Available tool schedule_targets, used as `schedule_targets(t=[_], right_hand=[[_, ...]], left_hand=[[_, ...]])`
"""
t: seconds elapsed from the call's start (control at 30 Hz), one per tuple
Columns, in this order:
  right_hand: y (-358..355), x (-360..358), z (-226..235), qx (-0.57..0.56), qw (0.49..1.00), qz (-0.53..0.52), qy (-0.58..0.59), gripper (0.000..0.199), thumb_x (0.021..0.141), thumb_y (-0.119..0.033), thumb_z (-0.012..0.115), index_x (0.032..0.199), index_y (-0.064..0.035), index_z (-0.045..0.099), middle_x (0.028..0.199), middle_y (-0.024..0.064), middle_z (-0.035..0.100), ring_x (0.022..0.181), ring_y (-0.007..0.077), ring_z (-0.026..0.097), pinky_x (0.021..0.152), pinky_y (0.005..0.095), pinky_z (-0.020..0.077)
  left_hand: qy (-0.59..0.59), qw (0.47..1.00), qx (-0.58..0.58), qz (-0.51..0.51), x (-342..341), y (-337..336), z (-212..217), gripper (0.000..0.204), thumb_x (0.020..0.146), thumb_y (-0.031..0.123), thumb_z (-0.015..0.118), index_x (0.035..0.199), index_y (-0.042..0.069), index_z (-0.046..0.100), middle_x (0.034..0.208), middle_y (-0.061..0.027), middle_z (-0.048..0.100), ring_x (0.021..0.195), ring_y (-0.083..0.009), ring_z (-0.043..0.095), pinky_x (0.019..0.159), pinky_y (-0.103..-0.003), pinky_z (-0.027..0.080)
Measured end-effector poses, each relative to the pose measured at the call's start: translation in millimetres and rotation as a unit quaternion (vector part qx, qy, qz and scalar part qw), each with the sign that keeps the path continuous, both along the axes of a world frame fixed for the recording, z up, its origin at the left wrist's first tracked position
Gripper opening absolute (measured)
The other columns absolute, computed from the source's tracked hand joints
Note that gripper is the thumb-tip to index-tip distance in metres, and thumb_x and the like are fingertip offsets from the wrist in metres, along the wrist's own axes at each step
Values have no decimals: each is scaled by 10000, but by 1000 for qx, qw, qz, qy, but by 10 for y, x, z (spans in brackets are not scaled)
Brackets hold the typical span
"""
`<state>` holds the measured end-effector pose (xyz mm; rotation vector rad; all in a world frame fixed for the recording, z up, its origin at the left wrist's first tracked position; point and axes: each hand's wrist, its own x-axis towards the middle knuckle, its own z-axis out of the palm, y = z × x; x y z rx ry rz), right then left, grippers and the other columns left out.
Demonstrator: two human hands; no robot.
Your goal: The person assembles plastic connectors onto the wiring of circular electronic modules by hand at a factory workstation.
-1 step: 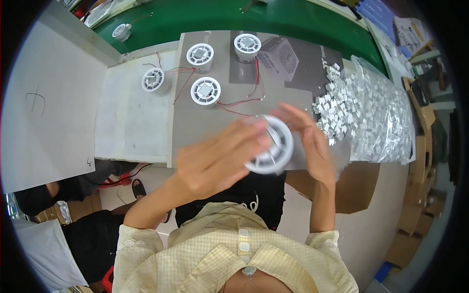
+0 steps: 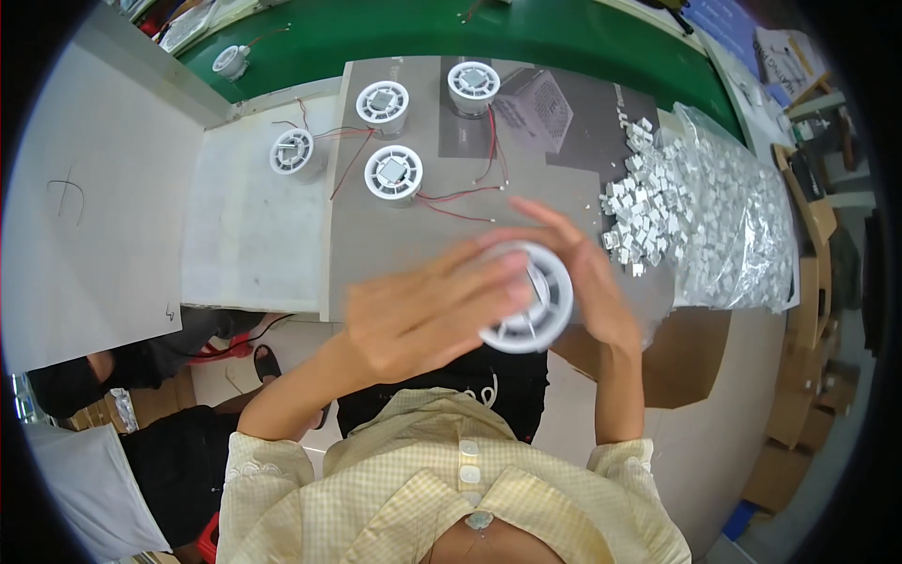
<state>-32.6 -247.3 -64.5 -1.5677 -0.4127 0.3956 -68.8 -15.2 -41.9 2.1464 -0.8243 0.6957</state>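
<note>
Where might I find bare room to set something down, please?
Bare patches: the white surface between the white panel and grey mat, nearer than its round unit; and the green surface right of its lone wired unit. Crowded: the right side, with loose white pieces and a clear bag, and the mat's front, under the left hand, right hand and held unit.

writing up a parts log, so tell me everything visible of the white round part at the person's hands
The white round part looks like plastic, with a smooth ring-shaped rim and thin spokes running inward; a greyish piece near its middle is half covered. Its face is turned up toward the camera. It is raised near the close edge of the grey mat. The left hand's fingers lie across its left side; the right hand curves around its far right side. Blur hides finer detail.
</note>
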Motion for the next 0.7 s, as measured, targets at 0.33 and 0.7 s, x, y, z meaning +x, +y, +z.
schedule_targets(t=[0.33,0.7], right_hand=[[14,201,-233,-24,986,158,39,209,982,-24,552,1143,23,677,1076,75,660,981,152,619,868,283,487],[132,-119,-224,-337,856,-154,-360,180,734,-19,759,898,-94,752,781,23,595,842,247,529,685,349,406]], left_hand=[[-27,996,26,-84,48,167,-536,527,716,77,766,1193,296,725,1129,60,637,829,-147,564,751,-310,449],[86,970,217,-66,133,218,-353,525,733,126,745,1245,184,645,1340,-69,567,1060,-260,562,794,-305,450]])
